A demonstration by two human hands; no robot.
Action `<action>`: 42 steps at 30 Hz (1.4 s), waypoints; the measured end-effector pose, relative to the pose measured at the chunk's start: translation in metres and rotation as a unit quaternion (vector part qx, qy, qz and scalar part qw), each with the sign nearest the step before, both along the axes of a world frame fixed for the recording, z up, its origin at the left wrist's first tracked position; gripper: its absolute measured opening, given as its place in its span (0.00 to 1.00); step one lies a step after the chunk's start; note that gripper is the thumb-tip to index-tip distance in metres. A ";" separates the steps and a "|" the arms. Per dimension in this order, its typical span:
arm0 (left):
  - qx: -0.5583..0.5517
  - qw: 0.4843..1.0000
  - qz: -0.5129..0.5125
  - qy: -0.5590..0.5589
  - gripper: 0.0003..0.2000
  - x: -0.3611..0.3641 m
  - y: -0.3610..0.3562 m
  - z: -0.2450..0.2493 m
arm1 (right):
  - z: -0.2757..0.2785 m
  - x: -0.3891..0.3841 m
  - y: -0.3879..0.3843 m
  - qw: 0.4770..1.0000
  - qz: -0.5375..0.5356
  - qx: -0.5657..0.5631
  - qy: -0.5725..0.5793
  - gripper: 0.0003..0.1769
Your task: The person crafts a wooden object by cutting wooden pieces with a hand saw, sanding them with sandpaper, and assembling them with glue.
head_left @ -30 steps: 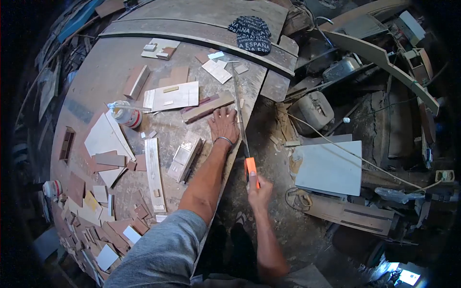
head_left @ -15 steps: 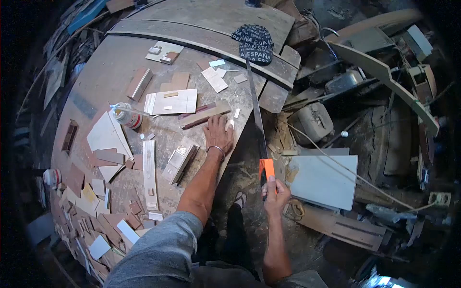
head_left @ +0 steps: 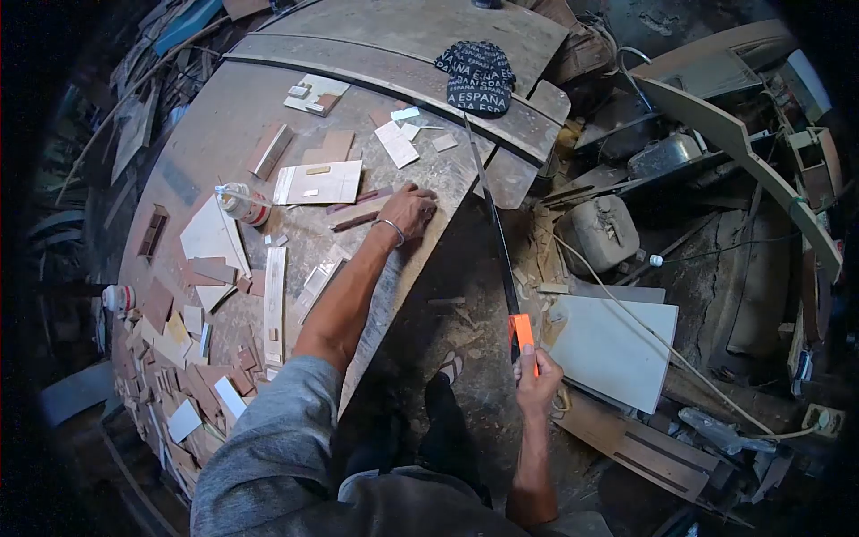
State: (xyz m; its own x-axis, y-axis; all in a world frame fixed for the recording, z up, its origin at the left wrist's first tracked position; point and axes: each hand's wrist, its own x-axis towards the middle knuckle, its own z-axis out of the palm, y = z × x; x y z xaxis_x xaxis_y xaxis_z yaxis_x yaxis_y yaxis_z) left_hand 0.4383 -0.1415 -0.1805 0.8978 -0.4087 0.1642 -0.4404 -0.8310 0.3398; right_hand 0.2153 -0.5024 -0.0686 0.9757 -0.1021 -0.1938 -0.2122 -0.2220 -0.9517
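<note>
The saw (head_left: 504, 255) has a long, narrow, dark blade and a bright orange and black handle (head_left: 522, 331). It slants along the right edge of the counter (head_left: 206, 134), its handle out over the floor (head_left: 447, 304) and its tip near the dark cap (head_left: 479, 80) with white lettering. The right grip (head_left: 537, 383) is closed around the handle, thumb up against the orange. The left grip (head_left: 409, 215) is over the counter near that edge, fingers bent, covering the right end of a pale wooden strip (head_left: 355, 215) with dark red beside it; whether it holds anything cannot be told.

There is one saw, one cap, and two white tubs: one (head_left: 255, 210) among the boards, the other (head_left: 118, 298) at the left rim. One pale board (head_left: 335, 183) carries two small blocks. The many offcuts (head_left: 170, 394) at the lower left overlap too much to count.

The counter's edge runs diagonally from the cap's side down toward the person's grey sleeve (head_left: 295, 412). Past it, floor shows between the edge and one white panel (head_left: 617, 349), giving room around the handle; a jerrycan (head_left: 595, 237) stands beyond the blade. A raised ledge (head_left: 376, 85) crosses the counter's far part.
</note>
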 end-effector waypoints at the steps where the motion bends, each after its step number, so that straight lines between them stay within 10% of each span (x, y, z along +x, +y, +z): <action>1: 0.001 1.000 0.002 0.011 0.11 0.002 -0.001 -0.001 | -0.003 -0.002 -0.004 1.000 0.001 -0.003 -0.003 0.27; 14: -0.186 0.966 0.178 0.032 0.17 -0.073 -0.010 0.013 | -0.001 -0.020 -0.018 1.000 0.002 -0.010 -0.023 0.27; 34: -0.117 0.990 0.078 0.012 0.07 -0.043 0.002 0.007 | -0.011 -0.081 0.027 0.998 -0.066 -0.011 0.019 0.25; 42: -0.150 0.941 0.295 0.075 0.12 -0.077 -0.009 -0.007 | -0.010 -0.078 0.011 0.996 -0.089 -0.001 -0.009 0.25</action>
